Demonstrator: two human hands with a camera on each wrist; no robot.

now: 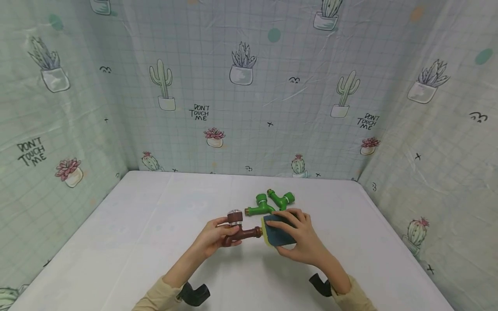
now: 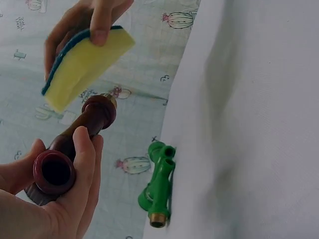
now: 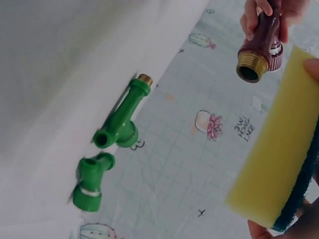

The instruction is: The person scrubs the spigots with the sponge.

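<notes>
My left hand (image 1: 214, 236) grips a dark red-brown tap (image 1: 245, 235) around its body, clear of the table. The tap's knob with a silver band points up, and its brass threaded end (image 3: 250, 66) faces the right hand. In my right hand (image 1: 305, 239) is a sponge (image 1: 281, 231), pinched between thumb and fingers, with a dark blue scouring side and a yellow foam side (image 2: 89, 67). The yellow face is turned toward the tap. In both wrist views a small gap shows between the sponge and the threaded end.
Two green taps with brass ends lie on the white table (image 1: 163, 216) behind the hands: one nearer (image 1: 260, 206), the other farther right (image 1: 282, 199). Patterned cloth (image 1: 241, 108) walls the table at the back and sides. Black wrist mounts (image 1: 196, 294) show below the forearms.
</notes>
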